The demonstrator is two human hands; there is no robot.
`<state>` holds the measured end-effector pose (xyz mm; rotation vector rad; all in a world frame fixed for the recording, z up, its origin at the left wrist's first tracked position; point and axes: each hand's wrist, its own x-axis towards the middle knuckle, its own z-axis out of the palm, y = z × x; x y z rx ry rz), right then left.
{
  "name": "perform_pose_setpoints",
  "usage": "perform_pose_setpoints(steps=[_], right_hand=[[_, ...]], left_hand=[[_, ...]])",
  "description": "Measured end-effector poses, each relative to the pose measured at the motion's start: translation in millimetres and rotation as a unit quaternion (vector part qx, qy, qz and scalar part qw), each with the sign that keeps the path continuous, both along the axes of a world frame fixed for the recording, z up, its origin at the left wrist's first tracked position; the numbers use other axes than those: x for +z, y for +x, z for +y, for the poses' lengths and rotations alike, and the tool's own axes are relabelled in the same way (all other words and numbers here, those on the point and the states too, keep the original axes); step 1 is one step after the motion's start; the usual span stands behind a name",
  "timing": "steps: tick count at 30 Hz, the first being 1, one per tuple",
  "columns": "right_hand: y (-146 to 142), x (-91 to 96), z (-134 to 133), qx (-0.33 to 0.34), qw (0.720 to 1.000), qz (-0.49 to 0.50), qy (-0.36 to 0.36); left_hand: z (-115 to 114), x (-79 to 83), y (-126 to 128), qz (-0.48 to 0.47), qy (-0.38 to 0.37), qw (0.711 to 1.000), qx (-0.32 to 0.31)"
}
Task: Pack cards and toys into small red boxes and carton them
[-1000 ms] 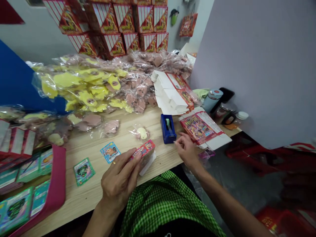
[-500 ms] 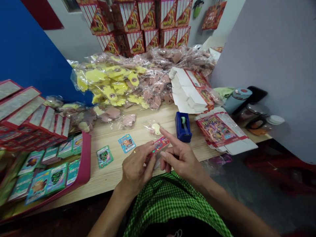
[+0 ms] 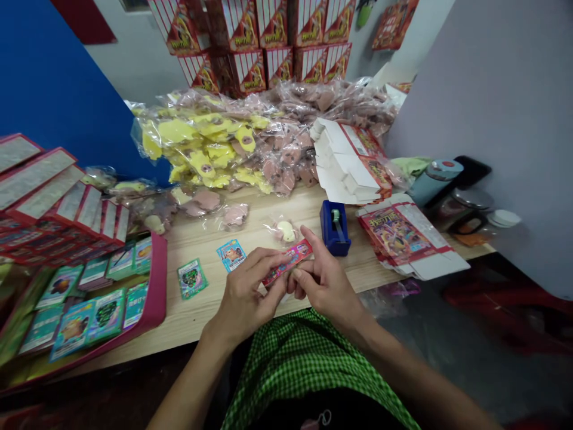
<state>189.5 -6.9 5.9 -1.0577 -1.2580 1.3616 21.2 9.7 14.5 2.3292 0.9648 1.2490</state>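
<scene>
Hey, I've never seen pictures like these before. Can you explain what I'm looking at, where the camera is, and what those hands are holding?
There's no machine here. These are a person's own two bare hands, filmed by a camera worn on their head, looking forward and down. All three pictures come from that one camera, and the last is the current moment.

The left hand and right hand together hold a narrow red printed piece, perhaps a card or small carton.

On the wooden table are a blue tape dispenser, a flat printed cardboard box, a small clear bag, loose printed cards, and a pink tray of more cards. Behind them are heaps of bagged yellow and pink items, with red boxes stacked beyond.
</scene>
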Motion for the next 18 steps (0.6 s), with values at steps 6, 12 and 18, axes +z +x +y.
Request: perform_pose_setpoints(steps=[6, 12, 18], right_hand=[[-7, -2.6, 0, -0.025, 1.000, 0.013, -0.008], [6, -13.1, 3, -0.021, 0.995, -0.090, -0.034], [39, -30.7, 32, -0.073, 0.886, -0.448, 0.091]], left_hand=[[12, 11.1, 7, 0.029, -0.061, 0.997, 0.032], [6, 7.3, -1, 0.043, 0.020, 0.993, 0.108], [-35, -47.6, -59, -0.138, -0.211, 0.912, 0.325]])
